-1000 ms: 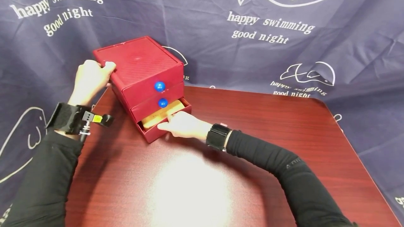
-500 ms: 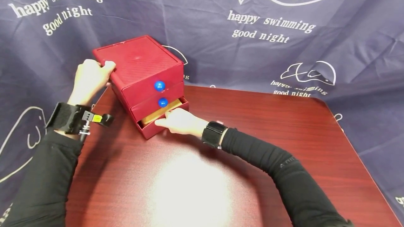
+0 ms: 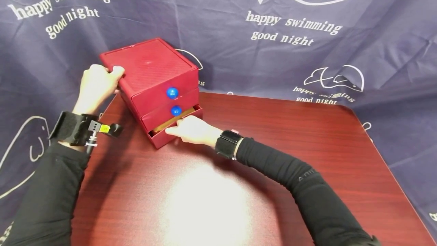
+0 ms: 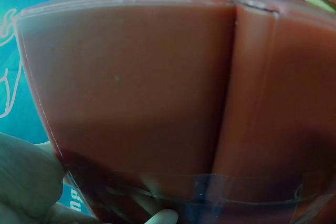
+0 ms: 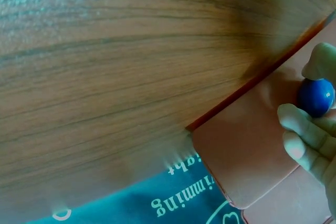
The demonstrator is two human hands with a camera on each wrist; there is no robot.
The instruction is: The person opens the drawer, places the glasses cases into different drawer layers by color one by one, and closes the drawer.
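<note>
A red cabinet [image 3: 150, 63] with three stacked drawers stands at the left back of the table. Its lowest drawer [image 3: 160, 138] sticks out a little, and a strip of something yellow [image 3: 159, 126] shows inside. My left hand [image 3: 97, 86] grips the cabinet's left side, thumb over the top edge. Between thumb and fingers of my right hand [image 3: 195, 130] is the lowest drawer's blue knob [image 5: 315, 98], plain in the right wrist view. Blue knobs mark the top drawer [image 3: 184, 86] and the middle drawer [image 3: 157, 119], both pushed in.
The cabinet stands on a reddish wood table [image 3: 307, 143], with bright glare at its front middle. Behind it hangs a dark blue printed cloth [image 3: 218, 41], close to the cabinet's back.
The lowest drawer has slid inward, and less of the yellow thing shows. My right hand has moved with it toward the cabinet. My left hand has stayed put.
</note>
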